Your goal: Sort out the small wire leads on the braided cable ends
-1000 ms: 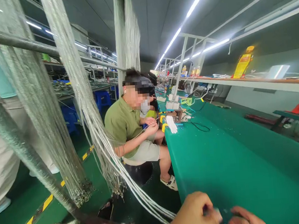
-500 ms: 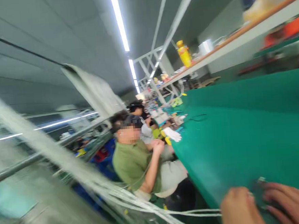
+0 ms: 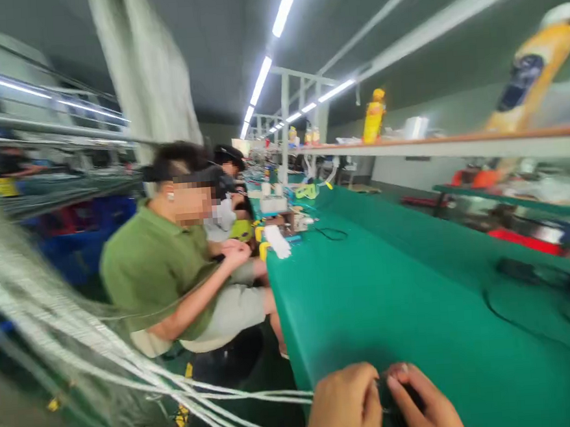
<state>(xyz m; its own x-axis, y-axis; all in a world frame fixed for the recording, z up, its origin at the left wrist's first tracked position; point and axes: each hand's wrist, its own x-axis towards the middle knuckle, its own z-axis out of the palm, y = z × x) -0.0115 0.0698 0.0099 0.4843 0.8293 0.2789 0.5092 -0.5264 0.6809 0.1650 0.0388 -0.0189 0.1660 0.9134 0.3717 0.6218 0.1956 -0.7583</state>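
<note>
Head view looks along a green table (image 3: 393, 303), which runs from near right toward the far end of the room. Above its near left edge, the left hand (image 3: 344, 404) and the right hand (image 3: 428, 402) are close together, fingers bent inward; what they pinch is too blurred, so I cannot tell. White cables (image 3: 259, 395) come from the left and go out of sight at the left hand. Farther along the table lie a white glove (image 3: 278, 241) and a thin black cord (image 3: 333, 235). On the left sits a co-worker in a green shirt (image 3: 157, 268). To the right, a shelf (image 3: 431, 146) carries a yellow bottle (image 3: 374, 117), and bright tube lights (image 3: 286, 7) line the dark ceiling (image 3: 224, 42).
</note>
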